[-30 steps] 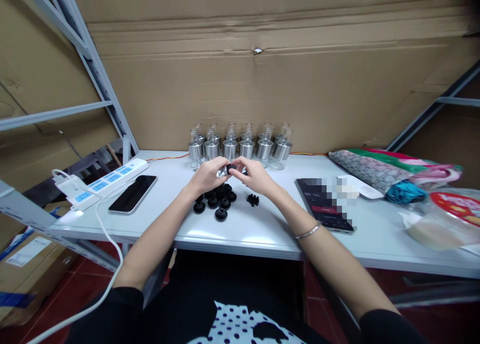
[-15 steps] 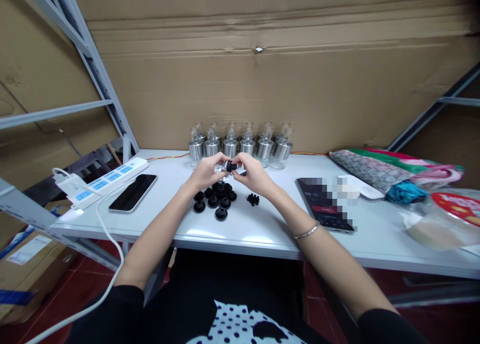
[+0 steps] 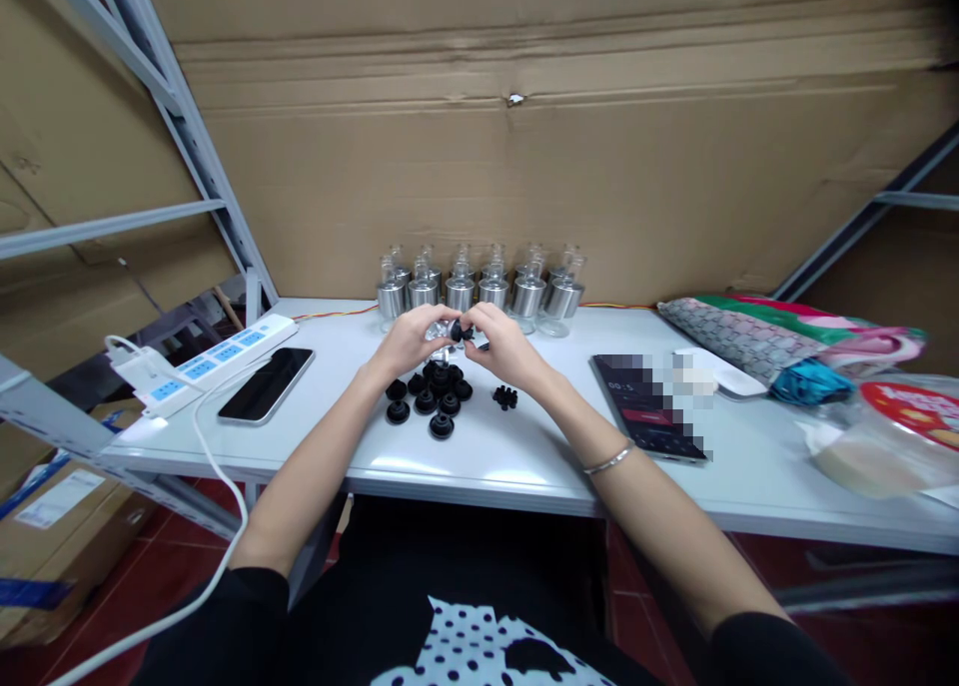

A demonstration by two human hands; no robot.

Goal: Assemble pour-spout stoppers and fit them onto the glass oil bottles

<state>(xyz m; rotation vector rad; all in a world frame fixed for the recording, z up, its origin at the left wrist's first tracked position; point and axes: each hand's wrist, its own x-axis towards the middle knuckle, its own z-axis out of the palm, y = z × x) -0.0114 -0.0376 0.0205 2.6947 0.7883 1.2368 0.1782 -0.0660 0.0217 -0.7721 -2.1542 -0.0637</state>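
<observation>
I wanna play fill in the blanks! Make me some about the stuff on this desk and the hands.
1. The small part between the left hand and right hand is coloured ____.
2. The bracelet is on the person's ____ arm.
3. The bottles stand before a big brown sheet of ____.
4. The white power strip has patches coloured ____.

Missing words: black; right; cardboard; blue.

At four o'clock from the middle of the view, a rectangular, dark-screened smartphone is showing "00:5" in pale figures, the rest lying under a mosaic. Around three o'clock, a round red lid is bearing pale lettering too blurred for reading. Between eight and nine, a white paper label on a brown cardboard box is looking illegible.
</observation>
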